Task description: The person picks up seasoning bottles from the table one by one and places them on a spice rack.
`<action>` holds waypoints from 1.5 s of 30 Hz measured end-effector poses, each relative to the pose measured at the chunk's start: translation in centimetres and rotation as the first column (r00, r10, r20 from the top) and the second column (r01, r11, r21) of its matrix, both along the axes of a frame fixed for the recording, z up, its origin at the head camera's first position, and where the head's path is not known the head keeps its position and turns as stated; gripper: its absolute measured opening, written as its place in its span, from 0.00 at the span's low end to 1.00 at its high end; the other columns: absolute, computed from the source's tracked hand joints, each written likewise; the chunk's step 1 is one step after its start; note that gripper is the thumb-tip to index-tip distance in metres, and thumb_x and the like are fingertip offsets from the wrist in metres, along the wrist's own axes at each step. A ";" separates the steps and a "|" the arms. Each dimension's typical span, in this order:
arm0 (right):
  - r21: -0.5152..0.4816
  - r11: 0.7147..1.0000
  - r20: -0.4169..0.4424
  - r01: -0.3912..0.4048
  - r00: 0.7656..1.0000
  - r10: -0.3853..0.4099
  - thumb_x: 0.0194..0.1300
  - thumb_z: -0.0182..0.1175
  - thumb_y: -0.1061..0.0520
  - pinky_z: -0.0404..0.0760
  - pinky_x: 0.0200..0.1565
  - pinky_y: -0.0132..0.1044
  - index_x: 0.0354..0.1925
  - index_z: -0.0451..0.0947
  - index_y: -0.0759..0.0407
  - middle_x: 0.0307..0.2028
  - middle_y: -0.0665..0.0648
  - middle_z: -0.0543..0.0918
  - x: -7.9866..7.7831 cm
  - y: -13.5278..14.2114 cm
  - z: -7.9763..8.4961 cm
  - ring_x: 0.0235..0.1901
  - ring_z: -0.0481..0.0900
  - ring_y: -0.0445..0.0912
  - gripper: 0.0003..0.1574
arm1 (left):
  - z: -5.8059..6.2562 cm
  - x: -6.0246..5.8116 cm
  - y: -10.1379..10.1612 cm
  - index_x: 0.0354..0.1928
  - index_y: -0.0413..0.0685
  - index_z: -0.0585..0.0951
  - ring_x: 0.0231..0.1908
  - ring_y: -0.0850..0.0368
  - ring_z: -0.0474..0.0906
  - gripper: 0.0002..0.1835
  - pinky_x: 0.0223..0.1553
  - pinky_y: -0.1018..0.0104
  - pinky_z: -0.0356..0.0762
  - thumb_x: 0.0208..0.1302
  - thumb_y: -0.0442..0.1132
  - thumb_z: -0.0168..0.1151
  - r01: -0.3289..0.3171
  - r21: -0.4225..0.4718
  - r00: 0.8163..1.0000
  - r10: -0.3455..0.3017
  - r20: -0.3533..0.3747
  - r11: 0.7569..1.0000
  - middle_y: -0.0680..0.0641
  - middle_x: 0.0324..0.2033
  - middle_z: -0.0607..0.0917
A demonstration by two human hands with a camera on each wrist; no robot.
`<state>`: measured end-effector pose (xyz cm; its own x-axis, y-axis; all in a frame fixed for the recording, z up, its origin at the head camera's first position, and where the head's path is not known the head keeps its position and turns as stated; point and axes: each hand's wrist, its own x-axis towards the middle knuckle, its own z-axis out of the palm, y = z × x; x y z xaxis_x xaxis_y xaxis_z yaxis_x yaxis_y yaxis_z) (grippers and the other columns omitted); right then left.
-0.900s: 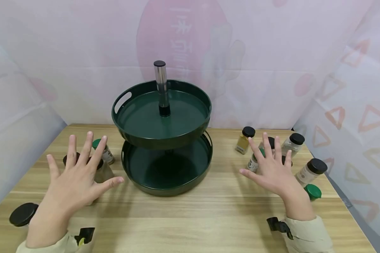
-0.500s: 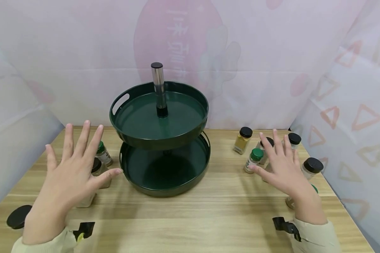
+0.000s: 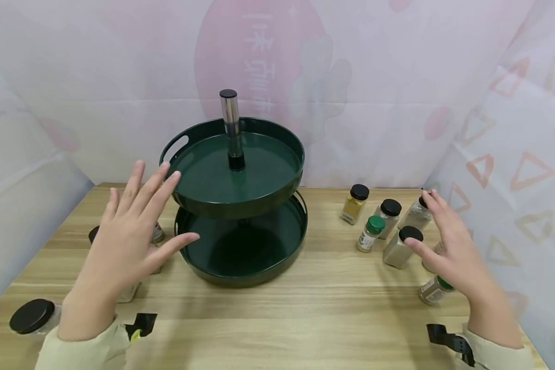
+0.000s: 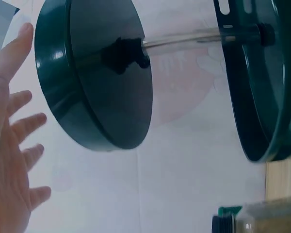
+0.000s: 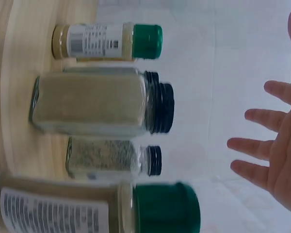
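Note:
A dark green two-tier round tray stand stands mid-table, its upper tray (image 3: pixel 270 167) held on a metal post (image 3: pixel 231 115) above the lower tray (image 3: pixel 240 280). My left hand (image 3: pixel 120 246) is raised with fingers spread and holds nothing; its fingertips overlap the upper tray's rim in the head view, while the left wrist view shows a gap. Over the spice jars on the right, my right hand (image 3: pixel 464 252) hovers empty, fingers extended. Below it are a black-capped jar (image 3: pixel 398 252) and a green-capped jar (image 3: pixel 432 291). Some jars are partly hidden behind both hands.
More spice jars stand at right: a yellow one (image 3: pixel 353 207), a small green-capped one (image 3: pixel 367 239) and a black-capped one (image 3: pixel 388 218). A wide black-lidded jar (image 3: pixel 34 316) is at front left. Printed cloth (image 3: pixel 374 139) encloses the wooden table (image 3: pixel 277 329).
My left hand has moved right and up toward the upper tray. My right hand has shifted right and turned, uncovering several jars. The tray stand has stayed put.

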<state>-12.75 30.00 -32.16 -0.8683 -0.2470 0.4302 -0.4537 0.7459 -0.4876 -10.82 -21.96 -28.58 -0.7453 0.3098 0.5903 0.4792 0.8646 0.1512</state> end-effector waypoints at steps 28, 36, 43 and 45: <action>-0.200 0.977 0.054 0.077 0.996 -0.068 0.64 0.60 0.74 0.68 0.52 0.08 0.67 0.69 0.64 0.61 0.34 0.77 4.3 5.3 -3.7 0.53 0.76 0.24 0.34 | -1.6 -2.8 2.7 0.64 0.41 0.76 0.73 0.43 0.62 0.33 0.75 0.63 0.58 0.71 0.60 0.53 0.260 0.135 0.949 -0.228 -0.218 0.956 0.40 0.64 0.77; -0.229 0.973 0.053 0.018 0.999 -0.006 0.62 0.57 0.79 0.73 0.51 0.12 0.66 0.68 0.71 0.59 0.37 0.80 4.7 5.5 -4.7 0.52 0.79 0.26 0.34 | -2.0 -2.7 2.8 0.60 0.41 0.79 0.70 0.40 0.66 0.29 0.73 0.57 0.63 0.70 0.58 0.55 0.268 0.171 0.945 -0.224 -0.236 0.948 0.41 0.59 0.81; -0.226 0.974 0.096 -0.005 0.995 0.027 0.63 0.56 0.79 0.75 0.48 0.13 0.67 0.66 0.71 0.57 0.35 0.81 4.7 6.3 -5.9 0.55 0.76 0.25 0.34 | -2.2 -2.7 2.8 0.51 0.35 0.80 0.65 0.36 0.70 0.29 0.74 0.62 0.61 0.71 0.58 0.55 0.258 0.177 0.947 -0.212 -0.242 0.950 0.38 0.50 0.83; -0.223 0.975 0.111 -0.010 0.993 0.036 0.63 0.57 0.79 0.76 0.48 0.13 0.68 0.66 0.70 0.57 0.36 0.81 4.7 6.5 -6.2 0.57 0.75 0.25 0.35 | -2.2 -2.8 2.8 0.50 0.35 0.80 0.64 0.36 0.71 0.28 0.74 0.62 0.61 0.70 0.57 0.55 0.259 0.178 0.946 -0.212 -0.244 0.949 0.38 0.49 0.83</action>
